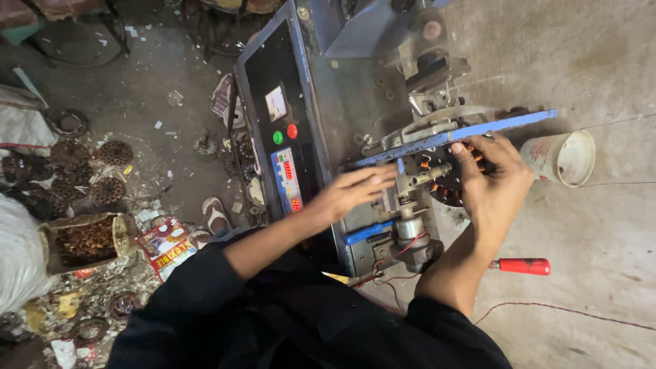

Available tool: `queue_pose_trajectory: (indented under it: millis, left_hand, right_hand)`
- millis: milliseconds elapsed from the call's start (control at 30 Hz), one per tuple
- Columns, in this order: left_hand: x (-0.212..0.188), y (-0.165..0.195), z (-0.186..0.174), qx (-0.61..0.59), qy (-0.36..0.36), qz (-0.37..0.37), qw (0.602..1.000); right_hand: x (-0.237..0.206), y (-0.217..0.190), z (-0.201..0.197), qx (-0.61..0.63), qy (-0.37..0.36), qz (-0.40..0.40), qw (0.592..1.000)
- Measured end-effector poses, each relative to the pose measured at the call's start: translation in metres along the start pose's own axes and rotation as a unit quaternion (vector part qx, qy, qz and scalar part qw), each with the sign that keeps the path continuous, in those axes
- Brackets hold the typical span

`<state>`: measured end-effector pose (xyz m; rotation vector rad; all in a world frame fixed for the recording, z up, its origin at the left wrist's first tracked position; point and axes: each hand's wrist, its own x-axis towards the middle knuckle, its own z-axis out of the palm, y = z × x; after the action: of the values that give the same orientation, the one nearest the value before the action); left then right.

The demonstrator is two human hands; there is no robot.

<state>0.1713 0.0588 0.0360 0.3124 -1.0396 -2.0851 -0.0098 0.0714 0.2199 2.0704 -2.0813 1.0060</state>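
Clearly round copper-wound stator [447,179] under right hand [495,179]

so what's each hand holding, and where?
Right hand grips the wound stator on the machine by its outer rim. Left hand lies flat, open, holding nothing.

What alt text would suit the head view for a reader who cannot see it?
The right hand grips a copper-wound stator mounted on a blue winding machine, while the left hand reaches flat towards it. A red-handled tool lies nearby.
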Motion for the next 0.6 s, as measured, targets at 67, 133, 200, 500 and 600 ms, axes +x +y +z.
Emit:
queue_pose_trajectory:
  millis: [67, 133, 200, 500, 600]
  left_hand:
    - [0.024, -0.017, 0.017, -0.13, 0.035, -0.037, 0.99]
    - [0.048, -0.035, 0.029, -0.218, 0.073, -0.058, 0.972]
    - [0.075, -0.053, 0.034, -0.264, 0.113, -0.064, 0.956]
    - [0.139, -0.11, 0.026, -0.34, 0.066, -0.002, 0.938]
    - [0.14, -0.107, 0.025, -0.408, 0.036, 0.003, 0.912]
  right_hand:
    - [0.001, 0.0, 0.0, -0.001, -0.002, -0.008, 1.0]
    - [0.001, 0.001, 0.0, -0.001, -0.002, -0.011, 1.0]
    - [0.001, 0.001, 0.001, -0.001, 0.001, -0.011, 1.0]
    - [0.002, -0.001, 0.0, -0.002, -0.007, 0.001, 1.0]
    - [0.002, -0.002, 0.0, 0.004, -0.01, 0.008, 1.0]
